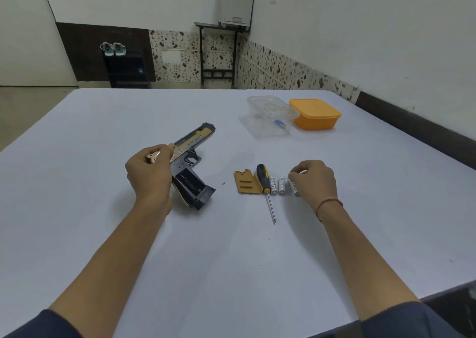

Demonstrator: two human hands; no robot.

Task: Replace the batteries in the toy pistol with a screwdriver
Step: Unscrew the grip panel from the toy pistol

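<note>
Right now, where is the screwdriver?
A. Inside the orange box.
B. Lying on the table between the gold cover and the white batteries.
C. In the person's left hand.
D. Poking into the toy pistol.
B: the screwdriver lies flat on the table, with the gold cover on one side of its handle and the white batteries on the other.
</note>
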